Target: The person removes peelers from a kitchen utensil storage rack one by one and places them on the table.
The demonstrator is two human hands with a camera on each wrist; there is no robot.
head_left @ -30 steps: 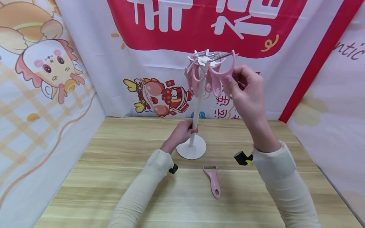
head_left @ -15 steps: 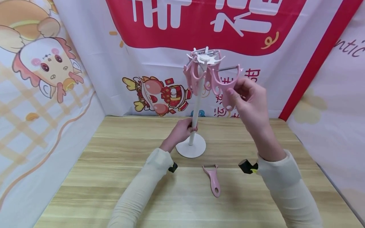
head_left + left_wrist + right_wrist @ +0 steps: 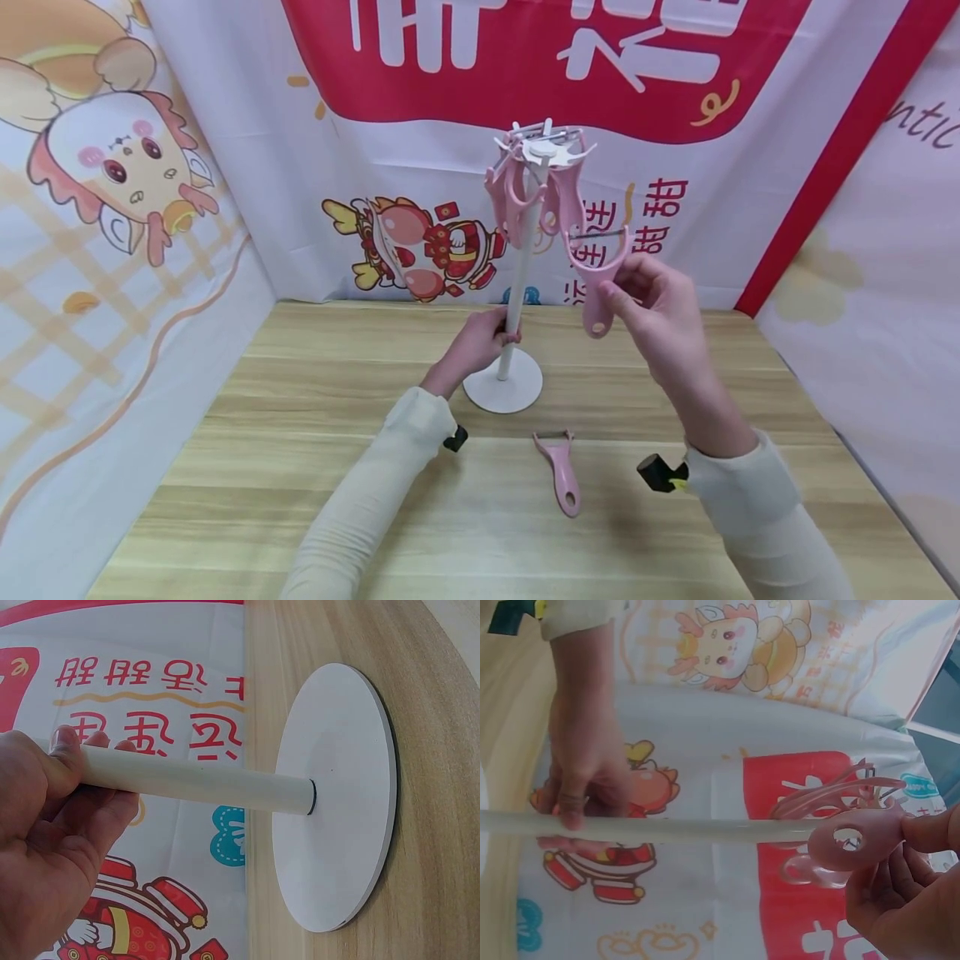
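Observation:
A white stand has a thin pole, a round base and a hooked top. Several pink peelers hang from its hooks. My left hand grips the pole low down, fingers and thumb wrapped round it, as the left wrist view also shows. To the right of the pole, my right hand pinches the handle of another pink peeler, blade end up, below the level of the hooks. In the right wrist view its handle end with the oval hole faces the camera.
One more pink peeler lies on the wooden table in front of the base, blade end pointing away. A printed cloth hangs behind the table, with more cloth at the left and right sides.
My right hand has drawn the peeler off the hooks, then down and slightly outward. My left hand stays on the pole, and the peeler on the table has not moved.

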